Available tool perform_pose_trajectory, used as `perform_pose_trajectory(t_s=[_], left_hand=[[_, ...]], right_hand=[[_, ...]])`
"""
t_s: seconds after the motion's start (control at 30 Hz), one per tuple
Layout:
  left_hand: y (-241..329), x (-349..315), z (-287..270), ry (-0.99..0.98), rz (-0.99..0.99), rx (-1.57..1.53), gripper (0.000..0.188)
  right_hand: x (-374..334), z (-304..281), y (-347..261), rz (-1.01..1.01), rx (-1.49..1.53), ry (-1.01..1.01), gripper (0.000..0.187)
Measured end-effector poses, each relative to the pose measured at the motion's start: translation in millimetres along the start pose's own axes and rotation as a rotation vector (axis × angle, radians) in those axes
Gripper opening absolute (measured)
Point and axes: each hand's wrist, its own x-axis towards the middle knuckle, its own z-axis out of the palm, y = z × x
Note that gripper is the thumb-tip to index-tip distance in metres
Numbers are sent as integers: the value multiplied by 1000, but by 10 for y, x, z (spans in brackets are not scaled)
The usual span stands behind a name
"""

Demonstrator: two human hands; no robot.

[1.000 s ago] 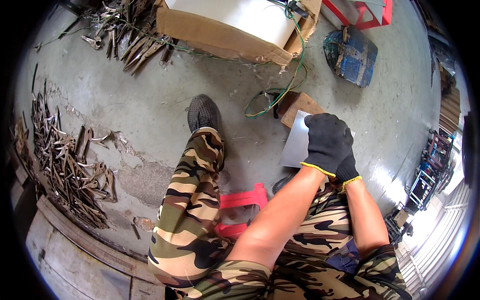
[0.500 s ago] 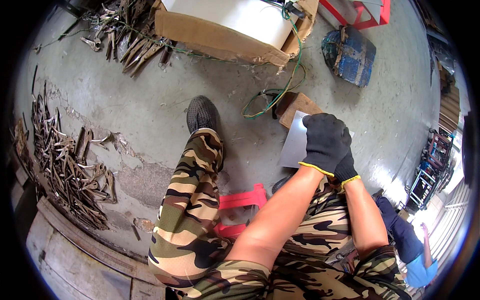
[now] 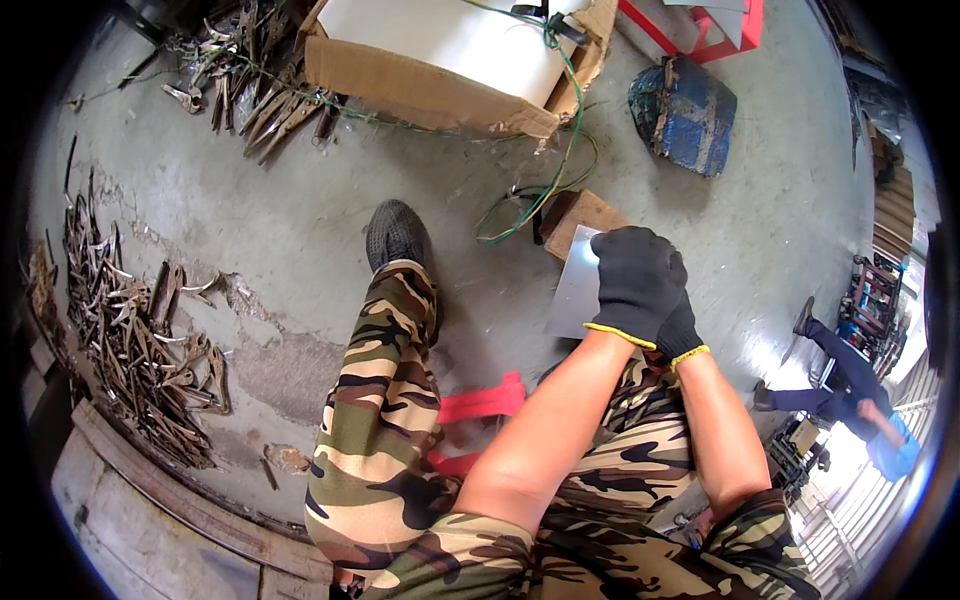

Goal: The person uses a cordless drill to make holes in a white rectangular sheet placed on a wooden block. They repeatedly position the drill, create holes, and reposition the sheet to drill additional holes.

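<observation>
Both my hands wear black knit gloves with yellow cuffs and are pressed together over a thin, flat, silvery metal sheet (image 3: 574,292). My left hand (image 3: 640,280) lies on top, its fingers curled closed; whatever is inside them is hidden. Partly covered by it, my right hand (image 3: 680,330) sits just behind and to the right, and its fingers do not show. Beyond the sheet, close to its far edge, a brown wooden block (image 3: 585,222) rests on the floor.
A torn cardboard box (image 3: 420,97) holds a white object, with green and yellow cords (image 3: 560,170) trailing off it. Piles of rusty metal pliers-like parts (image 3: 130,320) lie left. A blue taped bundle (image 3: 697,117) and red stools (image 3: 480,402) stand around. At right, a person in blue (image 3: 850,400) walks.
The view has shifted slightly, so the hands and sheet appear a little further left. My hands keep the same clasped pose. The person at right has moved and shows more fully.
</observation>
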Motion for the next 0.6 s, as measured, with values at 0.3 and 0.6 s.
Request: perform_pose_trajectory(t_s=[0.3, 0.6], left_hand=[[-915, -405, 43, 200, -879, 27, 60], [-1161, -1095, 308, -12, -859, -197, 42]], right_hand=[[-169, -77, -278, 171, 64, 45, 30], [-432, 124, -222, 95, 0, -1, 28]])
